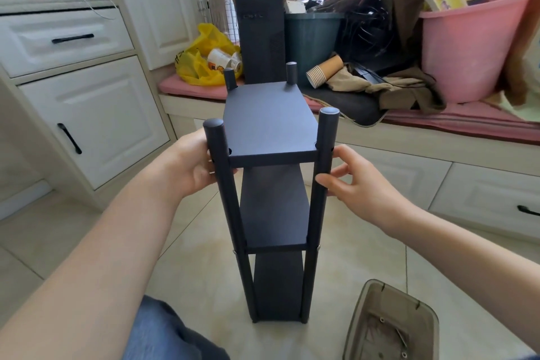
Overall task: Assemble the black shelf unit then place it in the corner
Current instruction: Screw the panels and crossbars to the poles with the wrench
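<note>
While shelf unit [270,126] stands on tile [190,272] — left hand [193,164], right hand [355,184] clamp front posts [317,213].

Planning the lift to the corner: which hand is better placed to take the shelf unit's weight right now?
Left, probably. The left hand wraps the front-left post level with the top shelf; the right hand only pinches the front-right post with fingertips.

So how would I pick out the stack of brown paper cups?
Find the pink-cushioned bench behind the black shelf unit. Just right of the computer tower, the stack of cups lies on its side, ribbed and brown, unlike the white cups in the yellow bag.
</note>
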`<action>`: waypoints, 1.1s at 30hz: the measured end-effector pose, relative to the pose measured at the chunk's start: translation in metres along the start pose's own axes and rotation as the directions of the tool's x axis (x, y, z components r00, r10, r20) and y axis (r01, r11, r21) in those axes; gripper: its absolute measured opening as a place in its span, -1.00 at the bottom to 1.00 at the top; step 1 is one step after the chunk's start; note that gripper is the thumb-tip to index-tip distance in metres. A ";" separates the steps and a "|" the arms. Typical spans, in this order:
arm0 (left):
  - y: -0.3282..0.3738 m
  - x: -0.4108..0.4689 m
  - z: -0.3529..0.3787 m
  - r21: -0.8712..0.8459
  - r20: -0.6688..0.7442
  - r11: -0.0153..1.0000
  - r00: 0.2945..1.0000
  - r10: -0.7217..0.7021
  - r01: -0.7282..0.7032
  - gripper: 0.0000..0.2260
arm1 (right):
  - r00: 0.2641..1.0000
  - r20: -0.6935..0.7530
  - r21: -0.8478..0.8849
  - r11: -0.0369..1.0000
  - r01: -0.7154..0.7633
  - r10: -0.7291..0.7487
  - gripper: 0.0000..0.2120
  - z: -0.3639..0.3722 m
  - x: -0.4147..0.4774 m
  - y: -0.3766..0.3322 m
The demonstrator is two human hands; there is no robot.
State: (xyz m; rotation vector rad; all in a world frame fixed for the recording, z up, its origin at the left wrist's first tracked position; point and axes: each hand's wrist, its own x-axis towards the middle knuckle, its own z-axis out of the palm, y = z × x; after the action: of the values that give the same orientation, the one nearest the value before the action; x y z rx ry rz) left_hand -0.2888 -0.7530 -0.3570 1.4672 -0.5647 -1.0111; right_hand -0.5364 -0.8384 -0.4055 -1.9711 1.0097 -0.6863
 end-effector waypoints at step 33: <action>-0.076 -0.050 0.049 0.536 0.351 0.282 0.514 0.782 -0.795 -0.63 | 0.994 0.093 0.027 0.998 0.055 -0.057 -0.80 -0.009 -0.017 -0.018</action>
State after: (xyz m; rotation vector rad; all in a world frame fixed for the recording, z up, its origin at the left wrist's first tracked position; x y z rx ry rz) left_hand -0.3709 -0.7246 -0.4124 1.4298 -1.6147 0.0515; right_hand -0.5446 -0.8214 -0.3871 -1.9980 0.8889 -0.6277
